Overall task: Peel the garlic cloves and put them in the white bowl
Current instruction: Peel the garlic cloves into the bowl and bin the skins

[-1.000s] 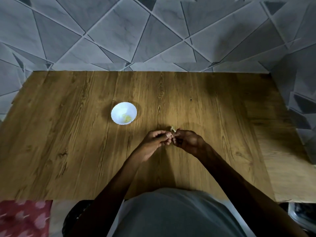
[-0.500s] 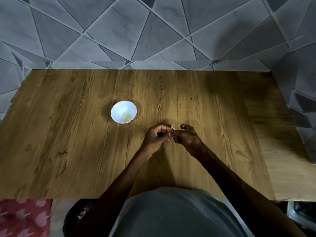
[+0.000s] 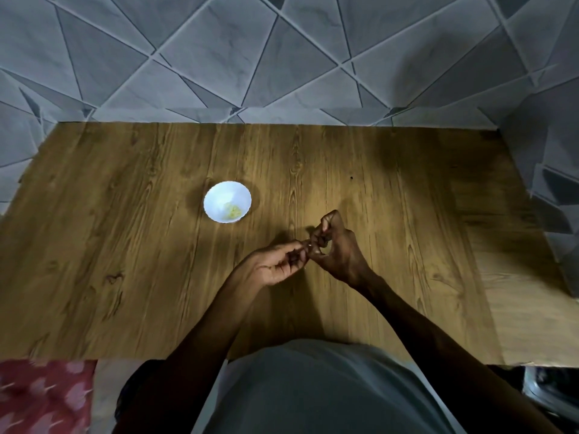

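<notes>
Currently, item by item:

1. My left hand [image 3: 275, 263]: palm turned up, fingers curled in, thumb + forefinger tips pinching the small pale garlic clove [image 3: 309, 244].
2. My right hand [image 3: 336, 252]: back of hand toward me, fingers bent, their tips meeting my left fingertips on the same clove. One bent finger stands higher than the rest, above the pinch. Both hands held just over the tabletop.
3. Garlic clove, as above: only a pale speck shows between the tips of the 2 hands. Too small to tell whether skin is on or off.
4. Round white bowl [image 3: 216, 192] w/ scalloped rim: upright on the table, beyond my left fingers + off to their left, near but not touching either hand.
5. Peeled garlic [image 3: 233, 211], a few yellowish pcs: inside the bowl, on the side of its floor nearest my fingers.
6. Brown wood-grain wooden table [image 3: 125, 245]: under both hands, running out to all sides of my fingers.
7. Grey tiled wall [image 3: 282, 57] w/ angular pattern: well beyond my fingertips, along the table's far edge + round the right side.
8. Grey shirt [image 3: 313, 386]: nearer me than my wrists, between my forearms.
9. Red patterned cloth [image 3: 40, 396]: far left of my left forearm, below the table's near edge.
</notes>
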Demonstrator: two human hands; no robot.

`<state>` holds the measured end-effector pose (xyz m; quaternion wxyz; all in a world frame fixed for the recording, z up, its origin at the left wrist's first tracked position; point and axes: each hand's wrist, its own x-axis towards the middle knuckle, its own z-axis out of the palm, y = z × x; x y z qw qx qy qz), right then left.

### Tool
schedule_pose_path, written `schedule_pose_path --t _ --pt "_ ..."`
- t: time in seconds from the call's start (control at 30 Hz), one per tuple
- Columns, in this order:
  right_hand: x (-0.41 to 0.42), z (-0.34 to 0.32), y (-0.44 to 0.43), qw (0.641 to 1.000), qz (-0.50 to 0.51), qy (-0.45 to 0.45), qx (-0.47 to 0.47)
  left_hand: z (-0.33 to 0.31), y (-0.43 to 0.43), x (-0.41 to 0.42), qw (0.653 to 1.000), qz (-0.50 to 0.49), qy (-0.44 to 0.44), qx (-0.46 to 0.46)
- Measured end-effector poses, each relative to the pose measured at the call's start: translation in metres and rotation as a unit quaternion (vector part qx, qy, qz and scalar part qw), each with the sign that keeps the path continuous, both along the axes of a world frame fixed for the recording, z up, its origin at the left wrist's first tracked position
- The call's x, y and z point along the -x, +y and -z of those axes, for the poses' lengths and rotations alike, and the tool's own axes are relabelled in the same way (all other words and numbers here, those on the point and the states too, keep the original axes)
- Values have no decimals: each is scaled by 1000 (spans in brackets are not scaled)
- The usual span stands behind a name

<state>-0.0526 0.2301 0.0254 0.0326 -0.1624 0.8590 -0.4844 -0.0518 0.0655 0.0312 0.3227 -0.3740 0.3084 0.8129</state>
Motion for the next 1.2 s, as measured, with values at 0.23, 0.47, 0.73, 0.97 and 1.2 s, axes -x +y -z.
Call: schedule_pose_path --t 0.23,0.47,0.73,0.97,1.2 --pt "1 6 4 994 57 -53 82 -4 -9 3 995 28 77 64" --pt "0 1 0 998 47 -15 25 -3 -4 0 984 53 109 134" --pt "-7 0 -3 999 31 10 -37 -5 3 -6 962 65 173 202" --pt "0 -1 -1 992 100 -81 5 0 8 -14 826 132 379 396" --pt "12 -11 16 843 99 -470 243 -1 4 -18 713 185 515 439"
